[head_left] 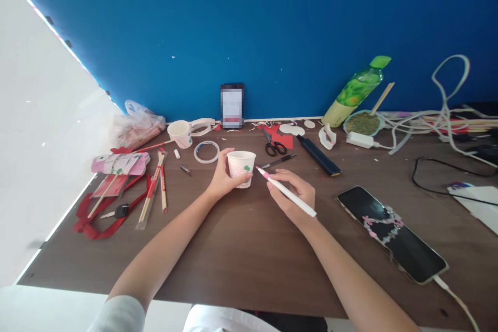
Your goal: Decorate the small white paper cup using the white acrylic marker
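Observation:
My left hand (224,179) is wrapped round a white paper cup (238,166) with a green and pale pink print, upright at the middle of the table. In my right hand (294,193) is a white marker (290,194) with a pink tip end, pointing up and left toward the cup's side. A small gap seems to lie between tip and cup. Just beyond my right hand are a black pen (279,161) and black-handled scissors (275,148). A roll of tape (206,152) lies behind my left hand.
A second paper cup (181,135), chopsticks (151,189), a key (115,211) and red ribbon (87,220) are at left. A phone (232,106) leans on the blue wall. At right are a green bottle (356,92), white cables (408,123) and a large phone (392,233).

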A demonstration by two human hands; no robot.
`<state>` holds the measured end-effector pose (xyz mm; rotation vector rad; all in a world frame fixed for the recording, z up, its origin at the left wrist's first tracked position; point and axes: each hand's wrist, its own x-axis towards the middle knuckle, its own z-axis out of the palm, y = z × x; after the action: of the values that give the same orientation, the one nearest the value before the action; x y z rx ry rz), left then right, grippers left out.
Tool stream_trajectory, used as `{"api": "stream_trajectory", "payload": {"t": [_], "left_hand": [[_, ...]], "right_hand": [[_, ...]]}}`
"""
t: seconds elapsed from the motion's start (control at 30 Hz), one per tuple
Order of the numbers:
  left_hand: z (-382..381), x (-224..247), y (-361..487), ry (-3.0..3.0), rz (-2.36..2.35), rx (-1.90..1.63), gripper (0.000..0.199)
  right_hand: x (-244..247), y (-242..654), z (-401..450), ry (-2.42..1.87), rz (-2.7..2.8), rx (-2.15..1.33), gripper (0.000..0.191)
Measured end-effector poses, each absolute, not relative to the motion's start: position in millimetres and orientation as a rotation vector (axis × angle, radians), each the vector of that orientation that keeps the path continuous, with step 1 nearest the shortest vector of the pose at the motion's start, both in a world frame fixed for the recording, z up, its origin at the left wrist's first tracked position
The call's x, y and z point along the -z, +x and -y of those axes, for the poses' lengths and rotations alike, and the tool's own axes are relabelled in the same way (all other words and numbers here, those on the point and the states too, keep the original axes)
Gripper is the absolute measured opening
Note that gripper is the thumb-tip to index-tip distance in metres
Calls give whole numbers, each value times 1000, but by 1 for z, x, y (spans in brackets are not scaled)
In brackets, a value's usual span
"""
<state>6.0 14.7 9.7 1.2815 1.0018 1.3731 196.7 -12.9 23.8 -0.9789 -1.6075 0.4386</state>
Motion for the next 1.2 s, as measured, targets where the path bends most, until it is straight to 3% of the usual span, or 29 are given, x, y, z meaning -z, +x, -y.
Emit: {"api": "stream_trajectory", "payload": {"t": [0.3,1.2], "left_hand": [[-15,-9,7,1361,-1007,-1393,85],[-16,-6,6,1418,-1009,-1383,83]], "right_hand": [[-32,194,12,-858,1672,-416,5],[-30,193,9,-882,1684,-355,12]]}}
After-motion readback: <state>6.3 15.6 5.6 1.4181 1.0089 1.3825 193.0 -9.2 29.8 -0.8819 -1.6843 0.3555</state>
